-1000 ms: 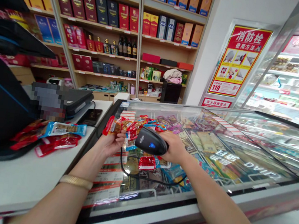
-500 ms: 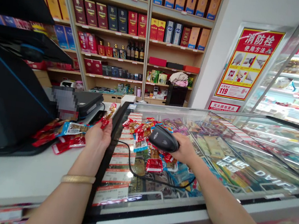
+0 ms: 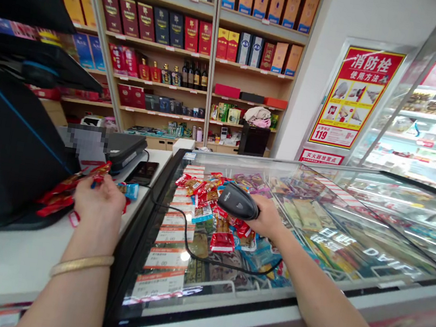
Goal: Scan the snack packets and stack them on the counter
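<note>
My right hand (image 3: 265, 216) is closed round the handle of a black barcode scanner (image 3: 239, 202), held above the glass lid of a freezer. Beneath and beside the scanner, several small red and blue snack packets (image 3: 223, 241) lie on the glass. My left hand (image 3: 100, 198) is over the white counter with its fingers bent round a red snack packet (image 3: 100, 170). More red packets (image 3: 59, 197) and a blue one (image 3: 130, 190) lie on the counter around that hand, partly hidden by it. The scanner's black cable (image 3: 207, 260) loops across the freezer glass.
A black terminal (image 3: 2, 153) stands at the left, with a black device (image 3: 124, 147) and a phone (image 3: 145, 173) behind my left hand. The glass-topped freezer (image 3: 283, 299) fills the right. Shelves of boxes and bottles (image 3: 157, 45) stand behind.
My left hand has moved left with the red packet, from the freezer's edge to the packets on the counter. My right hand still holds the scanner in nearly the same place.
</note>
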`<state>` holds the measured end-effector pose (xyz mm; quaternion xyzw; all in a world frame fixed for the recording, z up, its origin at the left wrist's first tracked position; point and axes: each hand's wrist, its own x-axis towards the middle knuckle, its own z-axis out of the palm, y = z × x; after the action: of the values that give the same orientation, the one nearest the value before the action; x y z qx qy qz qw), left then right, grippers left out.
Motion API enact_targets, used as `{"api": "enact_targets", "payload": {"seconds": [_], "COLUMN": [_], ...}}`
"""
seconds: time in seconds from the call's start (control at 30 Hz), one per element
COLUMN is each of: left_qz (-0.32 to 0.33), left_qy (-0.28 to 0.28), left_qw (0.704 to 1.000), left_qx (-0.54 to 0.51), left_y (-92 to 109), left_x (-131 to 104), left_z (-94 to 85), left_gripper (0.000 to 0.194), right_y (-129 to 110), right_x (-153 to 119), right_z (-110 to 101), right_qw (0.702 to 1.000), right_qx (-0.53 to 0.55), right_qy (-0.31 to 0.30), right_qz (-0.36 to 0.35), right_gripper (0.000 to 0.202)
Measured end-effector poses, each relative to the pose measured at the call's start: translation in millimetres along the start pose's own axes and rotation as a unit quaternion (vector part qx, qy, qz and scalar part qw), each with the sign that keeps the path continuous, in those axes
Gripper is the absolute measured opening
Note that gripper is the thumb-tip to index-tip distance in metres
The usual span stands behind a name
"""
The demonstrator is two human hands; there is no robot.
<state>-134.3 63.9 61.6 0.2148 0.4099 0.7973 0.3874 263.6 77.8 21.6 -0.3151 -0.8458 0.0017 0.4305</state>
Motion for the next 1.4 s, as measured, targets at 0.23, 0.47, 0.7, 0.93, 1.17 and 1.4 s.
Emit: {"api": "enact_targets", "payload": {"seconds": [0.23,0.47,0.7,0.93,1.17,1.4], "left_qz": [-0.039,0.077,0.138,0.122,0.089,0.171], "left_qy": [0.097,-0.150,-0.191,-0.147,-0.164,-0.049], "left_qw": [0.994,0.827,0.663,0.741,0.753,0.828], "left_qx": [-0.009,0.537,0.711,0.644,0.631,0.532], "left_y": [-10.8,-66.8,-100.4,-105.1,-85.4,-70.4], "left_x": [-35.7,-65.1,-74.2,-71.7,-62.1,-56.3], "left_z": [44.2,68.4,68.8,69.1,65.0,61.4], "left_gripper": [0.022,0.014,0.014,0.016,0.015,0.009], "right_y": [4.3,9.7,12.5,13.9,15.3,10.2], "right_x": [-1.2,-1.2,-1.3,-1.0,-1.2,0.4], "right_z": [1.5,0.0,0.0,1.5,1.5,0.1], "right_qw": [1.000,1.000,0.999,0.999,0.999,0.999], "right_qx": [-0.011,-0.022,-0.023,-0.039,-0.042,-0.028], "right_qy": [0.012,0.004,0.004,-0.008,-0.005,-0.017], "right_qz": [0.001,0.007,0.023,0.019,0.021,0.011], "right_gripper": [0.021,0.019,0.020,0.022,0.022,0.024]}}
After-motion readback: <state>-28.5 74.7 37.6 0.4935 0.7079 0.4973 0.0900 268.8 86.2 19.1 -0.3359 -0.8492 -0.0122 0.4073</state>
